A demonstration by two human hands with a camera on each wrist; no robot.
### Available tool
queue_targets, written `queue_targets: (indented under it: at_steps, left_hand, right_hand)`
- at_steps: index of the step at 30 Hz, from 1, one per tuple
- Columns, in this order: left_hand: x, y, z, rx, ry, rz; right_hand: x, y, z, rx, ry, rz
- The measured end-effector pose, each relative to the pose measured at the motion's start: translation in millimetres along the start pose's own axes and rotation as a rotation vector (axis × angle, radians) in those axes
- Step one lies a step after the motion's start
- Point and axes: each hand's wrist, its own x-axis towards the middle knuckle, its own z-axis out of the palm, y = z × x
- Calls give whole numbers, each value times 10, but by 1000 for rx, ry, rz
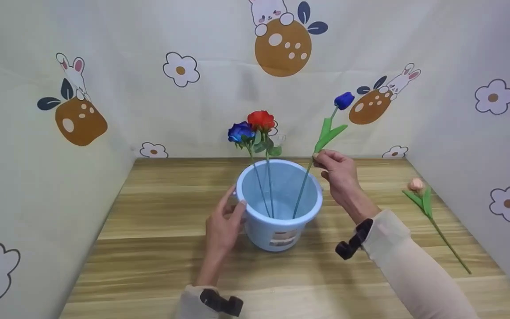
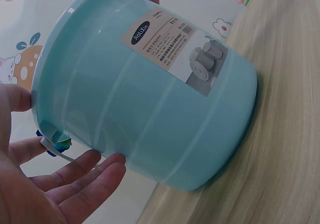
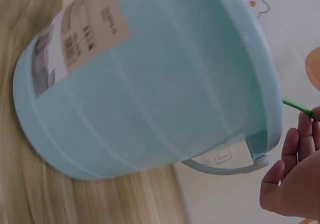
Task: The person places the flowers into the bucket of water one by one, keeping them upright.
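Note:
A light blue plastic bucket point(image 1: 259, 232) stands upright on the wooden table. My left hand point(image 1: 222, 226) steadies its left side, the thumb at the rim and the extended fingers against the outer wall point(image 2: 115, 114). Above the right of the rim, my right hand point(image 1: 341, 173) pinches the green stem of a blue tulip point(image 1: 344, 101) just below its leaves. The lower stem reaches down inside the bucket. Leaning toward the back left in the bucket are a blue rose point(image 1: 241, 132) and a red rose point(image 1: 261, 119), both on long stems.
A pale pink tulip point(image 1: 415, 185) lies on the table point(image 1: 148, 261) at the right. The bucket's handle point(image 3: 220, 171) hangs behind it. Patterned cloth walls point(image 1: 219, 88) enclose the table at the back and both sides.

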Motion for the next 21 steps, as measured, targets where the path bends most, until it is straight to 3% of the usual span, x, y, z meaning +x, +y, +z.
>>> queue_targets:
  at_steps: [6, 15, 21]
  left_hand:
    - [5, 1, -6, -4, -11, -2]
    - [15, 10, -4, -5, -9, -28]
    - [2, 16, 10, 3, -9, -37]
  right_hand:
    - [-37, -27, 111, -162, 0, -62]
    - [-88, -174, 390, -269, -16, -79]
    - [-138, -161, 517, -275, -24, -71]
